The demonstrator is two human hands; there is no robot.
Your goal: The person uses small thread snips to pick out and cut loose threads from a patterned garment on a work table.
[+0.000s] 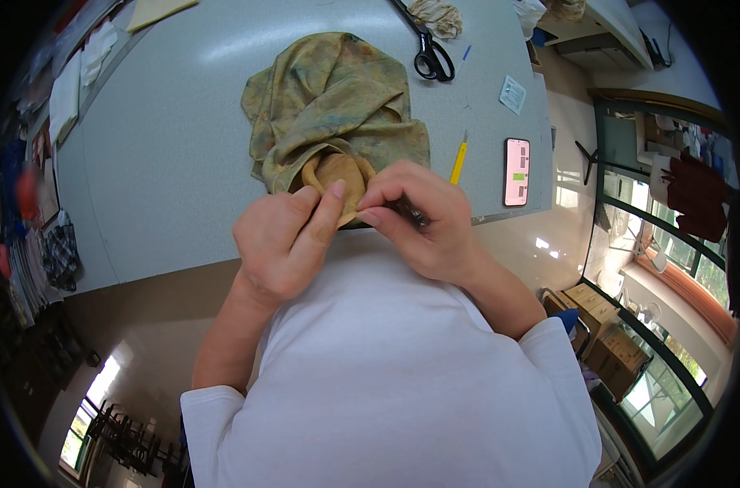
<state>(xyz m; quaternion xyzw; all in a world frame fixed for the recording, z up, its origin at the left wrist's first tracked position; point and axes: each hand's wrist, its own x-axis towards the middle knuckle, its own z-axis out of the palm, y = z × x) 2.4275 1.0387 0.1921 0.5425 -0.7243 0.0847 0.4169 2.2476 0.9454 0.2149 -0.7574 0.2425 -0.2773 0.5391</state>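
A mottled green and brown cloth garment (339,97) lies bunched on the table at its front edge. Its tan inner side (339,174) faces up between my hands. My left hand (284,235) grips the near edge of this cloth, thumb pressed on top and fingers curled beneath. Against the same edge, the thumb and forefinger of my right hand (422,219) are pinched together at the cloth. Whether a needle or thread is between those fingertips is too small to tell. The fingers of both hands hide part of the edge.
On the pale table (162,152) lie black-handled scissors (431,58), a yellow-handled tool (459,161), a blue-tipped pen-like stick (465,55), a small light-blue packet (513,94) and a lit phone (516,172). A bundle of cream yarn (438,17) sits beside the scissors. Clothes (62,250) hang at left.
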